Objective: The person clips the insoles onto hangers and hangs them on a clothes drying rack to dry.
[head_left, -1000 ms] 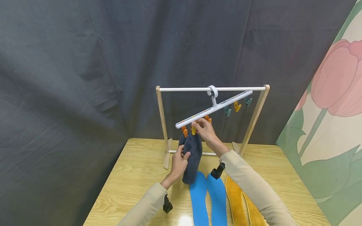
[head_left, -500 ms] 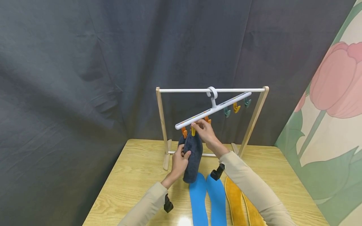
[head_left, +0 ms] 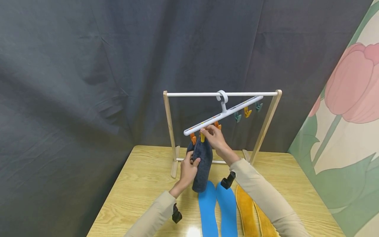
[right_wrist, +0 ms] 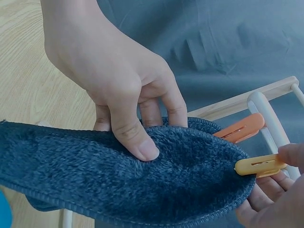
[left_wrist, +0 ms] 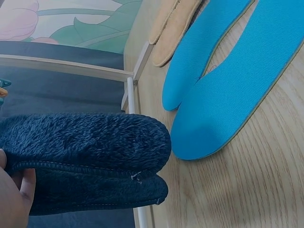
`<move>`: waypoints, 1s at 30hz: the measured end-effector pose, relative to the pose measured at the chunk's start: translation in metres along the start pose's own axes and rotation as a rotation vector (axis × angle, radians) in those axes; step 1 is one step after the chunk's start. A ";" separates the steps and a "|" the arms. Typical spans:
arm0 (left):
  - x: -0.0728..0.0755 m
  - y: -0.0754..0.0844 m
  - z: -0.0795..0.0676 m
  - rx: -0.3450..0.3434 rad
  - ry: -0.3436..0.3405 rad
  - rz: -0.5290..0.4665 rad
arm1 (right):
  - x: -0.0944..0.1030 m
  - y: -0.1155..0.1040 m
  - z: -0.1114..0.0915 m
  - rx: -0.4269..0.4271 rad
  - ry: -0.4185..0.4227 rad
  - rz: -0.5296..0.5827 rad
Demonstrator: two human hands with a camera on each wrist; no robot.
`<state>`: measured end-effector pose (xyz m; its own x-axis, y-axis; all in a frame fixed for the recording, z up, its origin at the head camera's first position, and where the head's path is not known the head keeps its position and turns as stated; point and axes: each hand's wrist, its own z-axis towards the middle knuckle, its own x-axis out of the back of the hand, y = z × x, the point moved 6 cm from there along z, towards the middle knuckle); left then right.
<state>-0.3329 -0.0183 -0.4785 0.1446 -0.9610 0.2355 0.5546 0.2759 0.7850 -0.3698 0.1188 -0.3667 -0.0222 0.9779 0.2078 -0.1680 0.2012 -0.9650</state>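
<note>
Two dark blue fleecy insoles hang together at the low left end of a white hanger (head_left: 207,122). My left hand (head_left: 188,169) holds the front insole (head_left: 204,168) by its side edge, thumb on the fleece and fingers behind. At that insole's top end, my right hand (head_left: 215,138) pinches a yellow clip (right_wrist: 259,165), whose tip overlaps the insole's edge. An orange clip (right_wrist: 242,127) grips the rear insole (right_wrist: 202,124), which is mostly hidden behind the front one. In the left wrist view, the lower ends of both insoles point towards the table.
The hanger tilts from the white rail of a wooden rack (head_left: 169,121). Another orange clip (head_left: 217,125), a yellow clip (head_left: 247,112) and green clips (head_left: 238,117) hang farther along. Blue insoles (head_left: 228,207) and mustard insoles (head_left: 247,210) lie on the wooden table (head_left: 133,184).
The lower end of the front insole has shifted very slightly right. Both hands keep their places on the insole and the yellow clip.
</note>
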 end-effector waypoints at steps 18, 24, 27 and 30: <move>0.003 0.000 0.001 -0.002 -0.006 0.006 | -0.001 0.003 -0.001 -0.033 -0.032 -0.069; 0.003 -0.002 0.000 0.024 -0.013 0.008 | -0.004 0.005 -0.002 -0.011 -0.047 -0.074; 0.002 -0.003 0.000 0.030 -0.022 0.000 | -0.005 0.005 -0.001 0.011 -0.051 -0.074; 0.002 -0.003 0.000 0.024 -0.029 -0.011 | -0.006 0.005 -0.002 0.035 -0.047 -0.076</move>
<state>-0.3344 -0.0211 -0.4805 0.1147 -0.9632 0.2430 0.5363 0.2659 0.8010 -0.3689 0.1143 -0.3725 -0.0547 0.9560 0.2882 -0.2048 0.2718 -0.9403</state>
